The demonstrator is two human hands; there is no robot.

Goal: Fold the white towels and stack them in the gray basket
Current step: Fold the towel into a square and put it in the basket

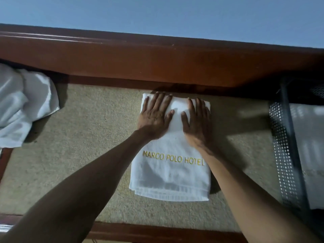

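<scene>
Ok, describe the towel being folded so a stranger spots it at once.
Below the reddish-brown wooden rail lies beige carpet. Mid-carpet, left hand and right hand press a flat white towel. Unlike the crumpled cloth at left, it bears gold MARCO POLO HOTEL lettering.

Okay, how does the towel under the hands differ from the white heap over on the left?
The towel under the hands is folded into a flat rectangle; the heap on the left is crumpled. The towel shows gold lettering; the heap shows none. The left hand and right hand press flat on the towel; nothing touches the heap. Both are white cloth.
</scene>
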